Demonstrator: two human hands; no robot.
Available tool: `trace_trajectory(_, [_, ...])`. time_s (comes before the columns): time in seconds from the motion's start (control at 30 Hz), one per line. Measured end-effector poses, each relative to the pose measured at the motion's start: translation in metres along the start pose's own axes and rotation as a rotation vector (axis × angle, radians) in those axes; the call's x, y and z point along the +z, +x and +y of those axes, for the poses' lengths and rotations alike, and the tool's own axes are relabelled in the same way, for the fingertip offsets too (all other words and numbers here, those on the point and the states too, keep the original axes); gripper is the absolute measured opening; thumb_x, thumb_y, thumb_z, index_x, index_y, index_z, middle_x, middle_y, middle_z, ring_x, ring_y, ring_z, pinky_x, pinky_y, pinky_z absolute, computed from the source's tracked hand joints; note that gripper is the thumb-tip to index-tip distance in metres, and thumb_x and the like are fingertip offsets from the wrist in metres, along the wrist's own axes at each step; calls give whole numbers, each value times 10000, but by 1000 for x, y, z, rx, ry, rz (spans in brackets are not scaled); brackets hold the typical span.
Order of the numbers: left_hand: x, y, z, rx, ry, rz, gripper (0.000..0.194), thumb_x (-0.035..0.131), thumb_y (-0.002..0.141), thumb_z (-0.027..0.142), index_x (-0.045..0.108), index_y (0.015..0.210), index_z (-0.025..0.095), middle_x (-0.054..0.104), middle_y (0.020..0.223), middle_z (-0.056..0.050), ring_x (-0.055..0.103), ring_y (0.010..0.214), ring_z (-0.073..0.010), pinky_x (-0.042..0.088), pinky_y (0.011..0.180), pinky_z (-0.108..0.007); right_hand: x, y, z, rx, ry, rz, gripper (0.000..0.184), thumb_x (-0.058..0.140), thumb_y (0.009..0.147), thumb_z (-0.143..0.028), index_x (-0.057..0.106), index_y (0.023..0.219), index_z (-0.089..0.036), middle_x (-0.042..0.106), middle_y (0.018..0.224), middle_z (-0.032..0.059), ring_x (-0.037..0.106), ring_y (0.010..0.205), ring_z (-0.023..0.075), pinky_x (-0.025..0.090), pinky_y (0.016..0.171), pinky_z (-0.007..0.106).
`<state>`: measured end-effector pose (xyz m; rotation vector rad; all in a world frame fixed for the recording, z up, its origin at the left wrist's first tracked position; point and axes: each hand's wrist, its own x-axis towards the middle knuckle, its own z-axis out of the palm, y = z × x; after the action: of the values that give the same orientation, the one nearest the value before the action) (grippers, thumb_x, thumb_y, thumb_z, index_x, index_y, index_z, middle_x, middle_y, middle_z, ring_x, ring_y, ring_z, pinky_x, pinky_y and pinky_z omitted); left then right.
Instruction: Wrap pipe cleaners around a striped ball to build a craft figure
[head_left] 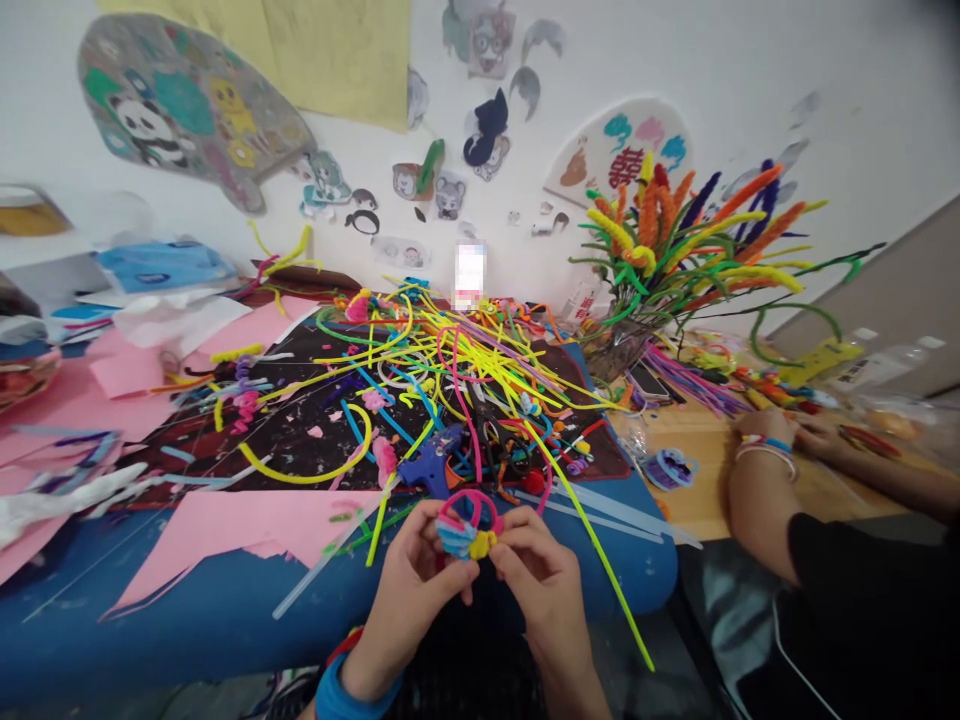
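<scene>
Between my two hands, just off the table's front edge, is a small pipe-cleaner craft piece (459,538) with a light blue bundle, a yellow bit and pink loops. My left hand (420,570) pinches its blue side between thumb and fingers. At the yellow part, the fingertips of my right hand (536,570) close on the piece from the other side. Right behind it lies a blue glue gun (431,462) with an orange trigger. Pink pipe cleaners (459,400) run up from near the piece into the pile.
Loose yellow pipe cleaners (480,350) heap over a dark mat. Pink paper (247,530) and clear glue sticks (607,510) lie near the front edge. A vase of pipe-cleaner flowers (675,240) stands at the back right. Another person's arm (765,490) rests on the wooden table.
</scene>
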<state>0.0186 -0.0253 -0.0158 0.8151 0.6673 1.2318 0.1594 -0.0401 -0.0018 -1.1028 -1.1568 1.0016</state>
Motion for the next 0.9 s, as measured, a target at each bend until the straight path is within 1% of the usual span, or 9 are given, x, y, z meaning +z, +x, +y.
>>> trace_trajectory(0.07, [1,1,1,-8,3,-2,377,834,756,321,574,990,180,615,711,44,486,440,-45,518,387,-168,-3,1,-3,14,-101,-35,159,704,803,-221,709,648,-186,585,642,-7,522,587,107,404,538,201])
trace_trajectory(0.13, [1,1,3,-13,12,-4,383,831,756,327,580,1002,174,627,700,38,502,431,-56,516,373,-176,-4,1,-6,57,-173,-52,190,690,802,-239,698,624,-174,579,573,-13,509,554,109,397,535,211])
trace_trajectory(0.23, [2,1,5,1,58,10,419,867,700,253,616,1027,176,688,790,-4,620,585,-117,569,465,-198,-4,1,-10,120,-192,-36,221,672,801,-272,691,608,-167,600,559,-7,520,542,115,403,539,223])
trace_trajectory(0.3, [2,1,5,8,135,23,351,862,692,211,676,986,162,719,809,-24,651,652,-133,586,541,-200,-3,2,-10,144,-174,-18,229,669,798,-280,688,599,-167,596,548,-10,518,542,117,400,547,227])
trace_trajectory(0.37, [3,1,5,2,205,33,236,843,704,200,732,903,138,734,784,-35,643,618,-120,575,556,-189,-3,3,-10,169,-131,-2,224,676,790,-284,685,599,-167,583,549,-15,500,547,114,390,552,228])
trace_trajectory(0.47, [3,2,4,-19,229,47,150,821,714,232,742,788,128,699,659,-10,582,483,-90,525,472,-177,-3,4,-7,205,-64,-12,222,685,790,-301,675,614,-165,561,563,-23,469,555,107,375,549,224])
trace_trajectory(0.57, [2,4,5,-51,238,45,215,801,725,296,678,656,135,579,461,37,496,359,-77,445,386,-176,-1,4,-3,223,-20,-31,235,681,804,-323,668,630,-166,531,565,-33,429,553,99,360,544,219])
trace_trajectory(0.63, [2,4,7,-73,248,42,266,795,732,330,651,619,137,533,395,45,473,326,-82,409,370,-181,0,3,-2,234,18,-40,245,686,807,-341,667,635,-168,518,576,-35,402,560,96,354,550,217])
trace_trajectory(0.9, [5,2,5,-60,250,131,327,779,758,448,663,698,149,541,392,49,470,326,-93,401,371,-199,5,5,-5,374,195,-172,415,746,757,-534,627,634,-157,433,550,-51,272,504,71,240,468,208])
